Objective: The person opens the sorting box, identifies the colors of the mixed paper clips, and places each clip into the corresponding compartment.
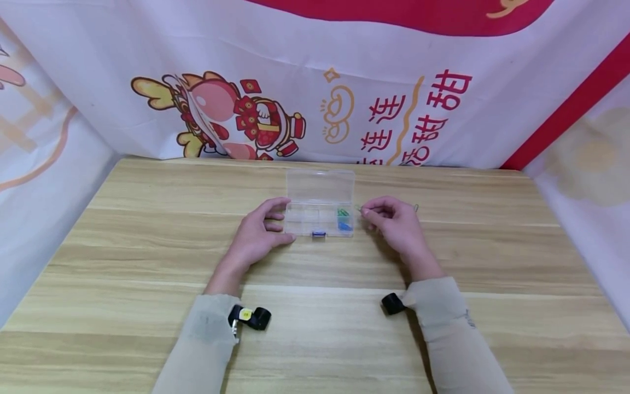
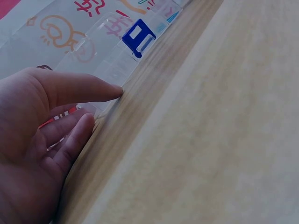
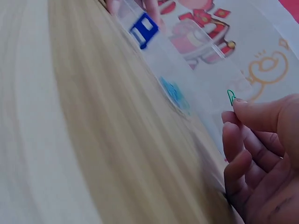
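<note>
An open clear plastic compartment box [image 1: 301, 230] lies on the table with its lid [image 1: 320, 185] raised at the back. My left hand [image 1: 256, 230] grips its left end, thumb at the front corner and index finger toward the back. Just off the box's right side, my right hand [image 1: 394, 221] pinches a green paper clip [image 3: 231, 97] between thumb and index finger. Green paper clips [image 1: 343, 212] fill the back right compartment. Blue pieces [image 1: 344, 226], probably clips too, lie in the front right one.
A blue latch [image 1: 319, 234] sits on the box's front edge. Another small thin clip-like thing [image 1: 416, 208] shows behind my right hand. The wooden table [image 1: 315, 339] ends at a printed white cloth [image 1: 315, 109] at the back.
</note>
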`<state>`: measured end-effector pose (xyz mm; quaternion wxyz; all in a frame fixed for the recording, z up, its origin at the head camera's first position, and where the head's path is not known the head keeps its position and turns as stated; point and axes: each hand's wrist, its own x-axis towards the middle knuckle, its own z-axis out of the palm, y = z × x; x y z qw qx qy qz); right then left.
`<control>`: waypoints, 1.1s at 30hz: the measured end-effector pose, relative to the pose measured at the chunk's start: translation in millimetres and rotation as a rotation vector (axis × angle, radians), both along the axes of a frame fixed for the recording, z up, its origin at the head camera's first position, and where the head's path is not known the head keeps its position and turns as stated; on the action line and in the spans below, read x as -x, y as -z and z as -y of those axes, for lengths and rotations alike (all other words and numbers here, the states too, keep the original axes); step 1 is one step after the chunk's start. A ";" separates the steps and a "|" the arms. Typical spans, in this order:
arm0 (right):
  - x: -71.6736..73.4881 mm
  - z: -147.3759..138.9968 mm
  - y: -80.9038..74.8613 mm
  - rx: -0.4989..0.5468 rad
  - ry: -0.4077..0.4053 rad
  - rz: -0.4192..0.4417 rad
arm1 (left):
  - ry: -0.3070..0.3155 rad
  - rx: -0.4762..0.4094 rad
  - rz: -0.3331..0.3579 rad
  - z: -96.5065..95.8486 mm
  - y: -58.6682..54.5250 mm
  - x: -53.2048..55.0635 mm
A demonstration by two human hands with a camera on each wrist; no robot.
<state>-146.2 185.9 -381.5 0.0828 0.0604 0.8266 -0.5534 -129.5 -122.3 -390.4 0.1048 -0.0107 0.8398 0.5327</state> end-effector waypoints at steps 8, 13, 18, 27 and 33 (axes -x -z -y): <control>0.3 17.0 0.2 -0.023 0.020 -0.020 | 0.001 -0.001 -0.007 0.1 -1.0 0.1; 1.1 24.1 1.4 0.018 0.061 -0.008 | 0.001 0.002 -0.006 0.2 -1.3 0.1; 1.7 29.2 3.5 0.024 0.076 0.003 | 0.002 0.009 -0.002 0.2 -1.3 0.0; 2.3 29.3 6.0 0.015 0.101 0.006 | 0.004 0.030 -0.005 -1.8 -0.6 0.5; 1.5 29.4 7.0 0.014 0.108 0.008 | 0.003 0.043 -0.010 -2.4 -0.2 0.2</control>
